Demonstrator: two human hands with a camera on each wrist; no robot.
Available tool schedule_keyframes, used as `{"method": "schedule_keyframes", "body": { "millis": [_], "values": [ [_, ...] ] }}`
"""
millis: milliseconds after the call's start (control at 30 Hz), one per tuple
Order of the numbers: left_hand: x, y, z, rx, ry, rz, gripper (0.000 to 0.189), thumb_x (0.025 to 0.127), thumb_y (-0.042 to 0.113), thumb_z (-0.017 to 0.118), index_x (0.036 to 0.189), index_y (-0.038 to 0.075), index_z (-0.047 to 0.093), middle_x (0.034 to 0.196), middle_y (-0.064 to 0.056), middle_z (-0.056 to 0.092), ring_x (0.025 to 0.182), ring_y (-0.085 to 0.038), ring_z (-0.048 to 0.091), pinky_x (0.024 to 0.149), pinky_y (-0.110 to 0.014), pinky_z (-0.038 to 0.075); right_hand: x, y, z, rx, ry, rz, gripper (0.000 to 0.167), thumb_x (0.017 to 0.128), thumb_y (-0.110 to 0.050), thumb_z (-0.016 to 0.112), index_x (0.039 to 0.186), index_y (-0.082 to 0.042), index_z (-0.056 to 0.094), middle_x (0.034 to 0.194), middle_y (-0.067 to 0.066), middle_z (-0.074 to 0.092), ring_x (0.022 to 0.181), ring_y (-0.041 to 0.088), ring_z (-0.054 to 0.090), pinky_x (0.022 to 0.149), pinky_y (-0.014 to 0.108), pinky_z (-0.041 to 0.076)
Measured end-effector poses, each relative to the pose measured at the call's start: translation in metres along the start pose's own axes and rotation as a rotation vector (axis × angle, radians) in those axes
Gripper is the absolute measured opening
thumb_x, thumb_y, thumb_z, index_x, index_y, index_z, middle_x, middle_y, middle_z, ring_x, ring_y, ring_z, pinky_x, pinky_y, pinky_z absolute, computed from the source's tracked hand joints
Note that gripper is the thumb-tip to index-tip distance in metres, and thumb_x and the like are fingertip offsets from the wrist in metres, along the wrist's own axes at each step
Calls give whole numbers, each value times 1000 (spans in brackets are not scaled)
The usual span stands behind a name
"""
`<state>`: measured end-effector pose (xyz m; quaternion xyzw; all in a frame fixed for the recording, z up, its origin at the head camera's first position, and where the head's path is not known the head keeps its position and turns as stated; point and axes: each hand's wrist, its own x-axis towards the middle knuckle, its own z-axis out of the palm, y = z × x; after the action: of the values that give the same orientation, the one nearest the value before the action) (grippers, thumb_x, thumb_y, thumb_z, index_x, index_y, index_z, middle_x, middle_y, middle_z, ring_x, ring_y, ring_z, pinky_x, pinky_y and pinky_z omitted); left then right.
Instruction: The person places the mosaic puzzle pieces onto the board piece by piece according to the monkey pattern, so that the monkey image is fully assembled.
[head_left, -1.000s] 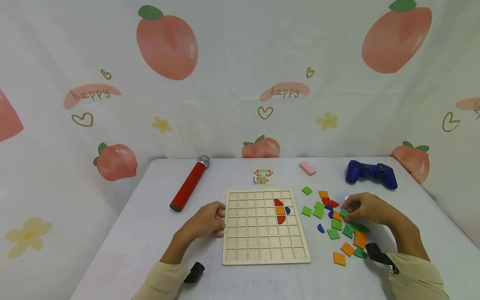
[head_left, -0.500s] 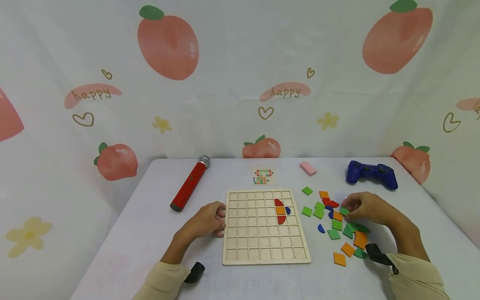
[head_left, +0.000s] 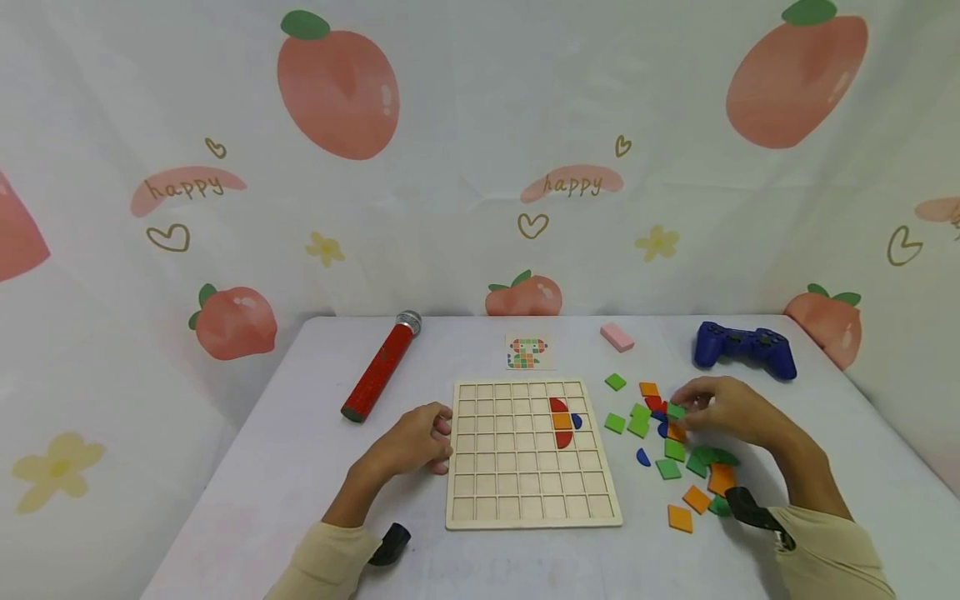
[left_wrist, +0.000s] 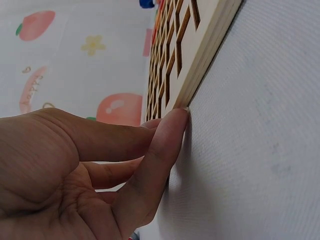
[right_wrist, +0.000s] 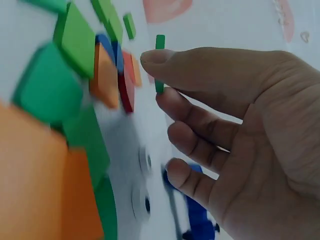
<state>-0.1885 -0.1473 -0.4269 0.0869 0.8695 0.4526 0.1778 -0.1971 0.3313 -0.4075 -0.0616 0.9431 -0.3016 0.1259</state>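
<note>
The pale wooden grid board [head_left: 506, 486] lies flat on the white table, with two red pieces, an orange square and a blue half-round set in its upper right cells. At its left edge, my left hand [head_left: 414, 440] holds the rim with thumb and fingertips; the left wrist view puts the thumb [left_wrist: 170, 130] right at the board's side. Over the loose pieces to the right, my right hand [head_left: 729, 412] pinches a green square tile [right_wrist: 160, 62] edge-on between thumb and index finger, with its other fingers loosely bent.
Loose green, orange, red and blue pieces, including an orange square [head_left: 680, 518], are scattered right of the board. Behind it lie a printed pattern card [head_left: 529, 352] and a pink block [head_left: 617, 337]. A red microphone [head_left: 381, 367] lies left, a blue game controller [head_left: 742, 348] right.
My right hand stayed nearly still at first, then moved slightly left and away from me, carrying the green tile with it. My left hand keeps its place at the board.
</note>
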Motion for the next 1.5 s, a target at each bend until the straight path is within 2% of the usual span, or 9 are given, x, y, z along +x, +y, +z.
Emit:
{"method": "schedule_keyframes", "body": {
  "millis": [200, 300, 567, 733, 1000, 1167, 1367, 1500],
  "values": [
    [2, -2, 0, 11, -3, 5, 49, 91, -9, 65, 139, -9, 54, 113, -12, 63, 82, -17, 66, 70, -28, 65, 7, -19, 12, 35, -3, -103, 35, 87, -22, 82, 117, -5, 75, 101, 5, 66, 93, 23, 55, 70, 30, 49],
    [1, -1, 0, 9, -2, 0, 49, 91, -9, 66, 139, -9, 55, 113, -12, 62, 82, -17, 65, 70, -28, 65, 11, -31, 20, 53, -5, -153, 34, 87, -23, 84, 116, -6, 76, 104, 5, 66, 95, 23, 54, 72, 28, 49],
    [-1, 2, 1, -8, -3, -5, 50, 90, -10, 65, 139, -8, 55, 112, -12, 63, 80, -18, 65, 70, -29, 65, 21, -61, 46, 84, 0, -237, 31, 85, -20, 86, 113, -8, 76, 103, 1, 69, 95, 22, 56, 72, 27, 50],
    [0, 2, 0, 0, -9, -1, 49, 91, -9, 67, 139, -8, 55, 112, -12, 63, 81, -17, 65, 69, -27, 65, 25, -77, 62, 54, 19, -253, 28, 84, -13, 85, 111, -10, 78, 103, -1, 68, 96, 21, 56, 74, 30, 50],
    [-1, 2, 1, -2, 3, -6, 48, 91, -9, 67, 138, -7, 56, 110, -11, 63, 80, -17, 65, 69, -29, 65, 26, -103, 79, 72, 18, -261, 26, 85, -15, 86, 109, -10, 79, 101, -2, 70, 95, 22, 57, 74, 30, 52],
    [-1, 3, 0, 5, 8, -6, 49, 90, -10, 68, 138, -7, 56, 110, -11, 63, 81, -17, 65, 70, -31, 66, 29, -113, 88, 88, 8, -266, 23, 86, -12, 85, 108, -9, 80, 96, -1, 67, 93, 22, 58, 74, 29, 51],
    [0, 2, 0, 7, 9, -16, 51, 89, -10, 67, 139, -7, 56, 111, -10, 63, 85, -18, 65, 70, -31, 65, 28, -122, 99, 103, 16, -257, 29, 83, -13, 88, 110, -6, 80, 89, 3, 64, 88, 20, 55, 70, 27, 47],
    [-1, 2, 0, -1, 5, -19, 51, 89, -10, 67, 139, -7, 56, 112, -11, 63, 85, -18, 64, 71, -32, 66, 27, -125, 104, 107, 23, -242, 28, 83, -12, 90, 108, -6, 81, 91, 3, 63, 89, 19, 54, 69, 26, 47]
  ]
}}
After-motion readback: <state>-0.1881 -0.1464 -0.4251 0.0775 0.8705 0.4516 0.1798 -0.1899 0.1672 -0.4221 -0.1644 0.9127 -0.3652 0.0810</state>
